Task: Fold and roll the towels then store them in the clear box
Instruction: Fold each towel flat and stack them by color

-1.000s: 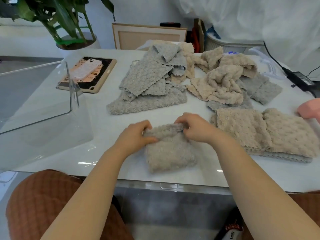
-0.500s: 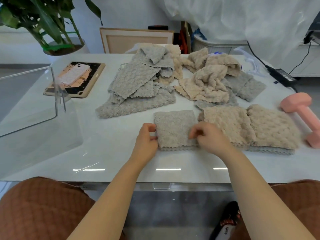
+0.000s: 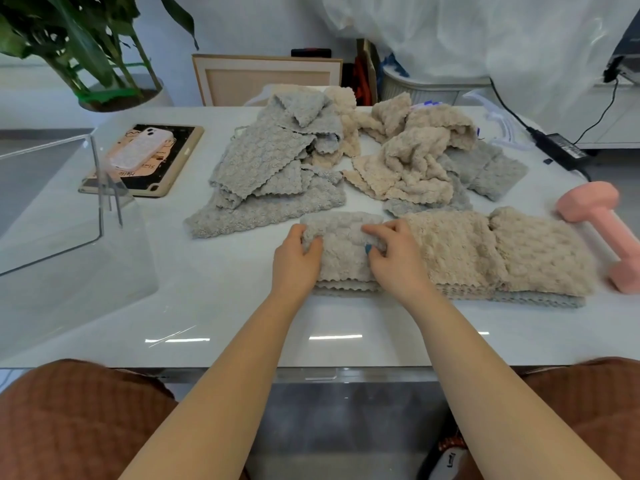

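One folded grey fluffy towel (image 3: 341, 252) lies mid-front on the white table (image 3: 225, 306); left hand (image 3: 296, 263) and right hand (image 3: 396, 263) curl fingers over its far fold, likely to start rolling; clear plastic box (image 3: 100, 202) stands well apart, left

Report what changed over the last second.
The towel moved away from the person, laid flat beside the folded beige towels. The left hand and right hand then shifted from its near edge to its far end, gripping it, apparently starting a roll. Staying put: loose piles, box, dumbbell.
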A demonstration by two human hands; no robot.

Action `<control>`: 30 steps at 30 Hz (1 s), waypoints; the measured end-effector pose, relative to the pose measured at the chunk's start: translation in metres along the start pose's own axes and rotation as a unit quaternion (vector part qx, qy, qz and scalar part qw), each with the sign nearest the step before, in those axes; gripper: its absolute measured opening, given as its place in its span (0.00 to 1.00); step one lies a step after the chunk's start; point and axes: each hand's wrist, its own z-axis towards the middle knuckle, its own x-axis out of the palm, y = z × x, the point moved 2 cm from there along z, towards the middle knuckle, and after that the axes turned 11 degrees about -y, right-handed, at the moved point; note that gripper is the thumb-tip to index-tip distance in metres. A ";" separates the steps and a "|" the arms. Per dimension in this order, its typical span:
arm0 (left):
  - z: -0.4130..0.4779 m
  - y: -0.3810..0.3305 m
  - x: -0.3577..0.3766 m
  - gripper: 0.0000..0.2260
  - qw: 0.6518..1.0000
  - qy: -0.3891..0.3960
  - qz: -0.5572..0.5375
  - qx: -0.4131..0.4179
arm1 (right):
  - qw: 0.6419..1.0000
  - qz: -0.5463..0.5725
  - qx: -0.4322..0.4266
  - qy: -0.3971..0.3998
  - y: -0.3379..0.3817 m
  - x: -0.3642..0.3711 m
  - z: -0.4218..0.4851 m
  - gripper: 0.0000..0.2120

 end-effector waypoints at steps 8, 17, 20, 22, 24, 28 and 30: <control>-0.007 0.018 0.000 0.20 0.963 0.008 0.266 0.033 | 0.987 -0.093 0.024 0.127 -0.014 0.017 -0.013 0.26; -0.005 0.016 0.028 0.13 0.970 0.080 0.193 0.127 | 0.977 -0.212 0.019 0.030 -0.022 0.012 -0.002 0.19; 0.010 0.022 0.017 0.17 0.959 0.016 0.227 0.167 | 0.975 -0.222 0.015 0.030 -0.028 0.019 -0.008 0.24; 0.026 0.034 -0.003 0.18 0.945 -0.090 0.270 0.163 | 0.971 -0.237 0.001 -0.005 -0.032 0.027 -0.020 0.29; 0.045 0.054 -0.027 0.20 0.933 -0.165 0.304 0.104 | 0.970 -0.241 -0.015 -0.044 -0.034 0.033 -0.030 0.31; 0.077 0.085 -0.065 0.32 0.933 -0.262 0.236 -0.068 | 0.970 -0.237 -0.004 -0.046 -0.036 0.036 -0.031 0.32; 0.090 0.086 -0.075 0.35 0.930 -0.278 0.208 -0.119 | 0.971 -0.234 -0.001 -0.052 -0.035 0.036 -0.030 0.31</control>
